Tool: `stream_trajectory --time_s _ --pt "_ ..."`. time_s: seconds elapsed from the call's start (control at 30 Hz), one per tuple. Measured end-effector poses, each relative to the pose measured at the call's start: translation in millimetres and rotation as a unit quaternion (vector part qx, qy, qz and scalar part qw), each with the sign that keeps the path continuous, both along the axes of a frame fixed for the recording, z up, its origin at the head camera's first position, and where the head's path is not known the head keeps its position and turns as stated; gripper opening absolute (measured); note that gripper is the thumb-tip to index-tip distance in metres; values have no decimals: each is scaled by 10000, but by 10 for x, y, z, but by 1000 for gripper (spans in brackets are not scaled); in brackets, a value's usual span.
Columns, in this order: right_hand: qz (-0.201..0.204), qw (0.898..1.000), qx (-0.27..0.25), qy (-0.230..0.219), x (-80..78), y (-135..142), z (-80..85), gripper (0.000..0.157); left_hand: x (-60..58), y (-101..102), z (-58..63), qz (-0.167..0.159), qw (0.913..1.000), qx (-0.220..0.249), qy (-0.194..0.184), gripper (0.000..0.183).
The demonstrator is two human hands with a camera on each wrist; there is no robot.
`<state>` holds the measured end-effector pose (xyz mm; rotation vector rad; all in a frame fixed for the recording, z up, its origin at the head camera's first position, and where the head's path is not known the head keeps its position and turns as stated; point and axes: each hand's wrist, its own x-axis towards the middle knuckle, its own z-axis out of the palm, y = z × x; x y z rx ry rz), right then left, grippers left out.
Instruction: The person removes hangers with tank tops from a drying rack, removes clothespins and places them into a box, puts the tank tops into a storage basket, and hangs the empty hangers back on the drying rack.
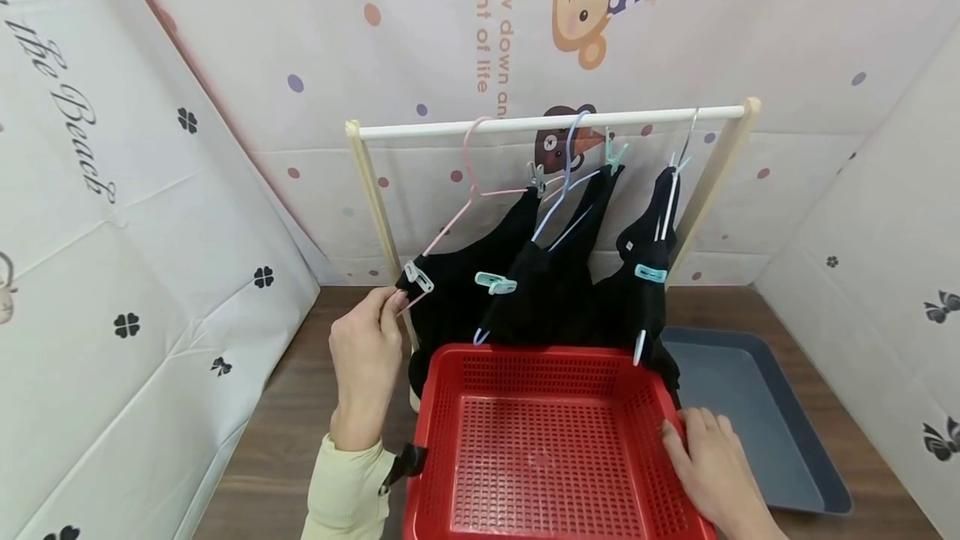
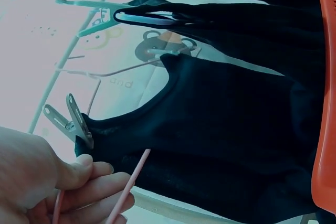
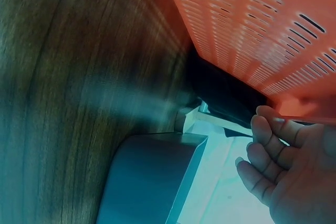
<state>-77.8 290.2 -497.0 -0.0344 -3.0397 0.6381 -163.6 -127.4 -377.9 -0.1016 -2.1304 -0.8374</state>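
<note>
Head view, reading left to right with the red basket (image 1: 547, 440) as the landmark: up and to the left of it, the left hand (image 1: 365, 357) has its fingers (image 2: 100, 187) curled round the low end of a pink wire hanger (image 1: 468, 190), pinching it just below a grey clothespin (image 2: 71, 124) that clamps a black garment (image 1: 480, 273) to the wire. That hanger hooks over a white rail (image 1: 547, 122) behind the basket, and the garment droops from it down to the basket's far rim. The cloth looks soft, light and limp, so it would likely sag and slide if taken by the fabric alone; the stiff wire beside the pin seems the surer place to hold, and the pin would need squeezing before the cloth comes free. Directly behind the basket hang two more dark garments, on a blue hanger (image 1: 562, 182) and a white hanger (image 1: 671, 190), fixed with teal clothespins (image 1: 493, 282). The basket itself holds nothing visible on its perforated floor. At its right rim the right hand (image 1: 708, 461) rests with fingers loosely bent against the wall, gripping nothing. Right of the basket, a shallow grey tray (image 1: 750, 415) lies on the wooden tabletop (image 1: 300, 407), also with nothing in it.
</note>
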Motion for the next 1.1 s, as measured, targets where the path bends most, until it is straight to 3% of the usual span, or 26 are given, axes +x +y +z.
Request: stream_trajectory --time_s 0.2,0.53,0.7,1.1 --pt "-78 9998 -115 -175 -5 -7 10 36 -13 -7 -4 66 9993 85 347 5" --pt "-150 9993 -257 -229 1 -10 42 39 0 -8 25 6 9982 179 568 3" --pt "-235 9980 -400 -421 4 -6 25 38 25 -46 41 6 9979 128 631 5" --pt "-329 9969 -574 -418 -22 -17 31 36 134 -151 116 57 9964 211 822 5"
